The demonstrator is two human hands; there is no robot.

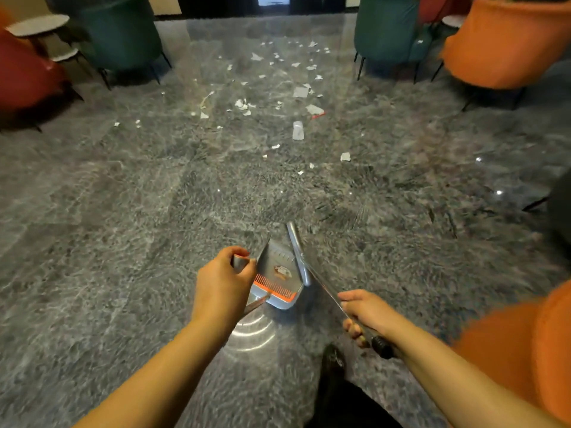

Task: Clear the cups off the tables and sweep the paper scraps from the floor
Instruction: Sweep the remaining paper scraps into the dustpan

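Your left hand (223, 281) has its fingers curled tight round the top of the dustpan handle (240, 261). The grey dustpan (276, 278) with the orange comb hangs just beside that hand, above the floor (123, 211). Your right hand (364, 313) wraps its fingers round the broom stick (324, 287). The white paper scraps (299, 92) lie far ahead, spread between the green chairs (120, 35).

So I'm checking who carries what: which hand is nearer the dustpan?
Left. The left hand grips a handle right beside the dustpan, almost touching its edge. The right hand grips the broom handle lower right, clearly apart from it.
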